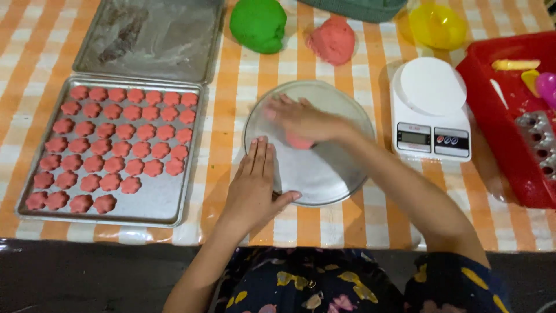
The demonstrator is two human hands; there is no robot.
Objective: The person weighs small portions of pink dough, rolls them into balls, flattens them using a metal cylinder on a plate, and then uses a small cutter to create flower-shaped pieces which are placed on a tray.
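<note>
Pressing a pink dough piece (299, 141) on the round metal plate (324, 179) at frame centre, right hand (301, 120) lay flattened over it; left hand (253, 188), open-palmed, steadied the plate's lower-left rim.

Even overhead light, soft shadows; right hand (301, 122) perhaps motion-blurred.
</note>
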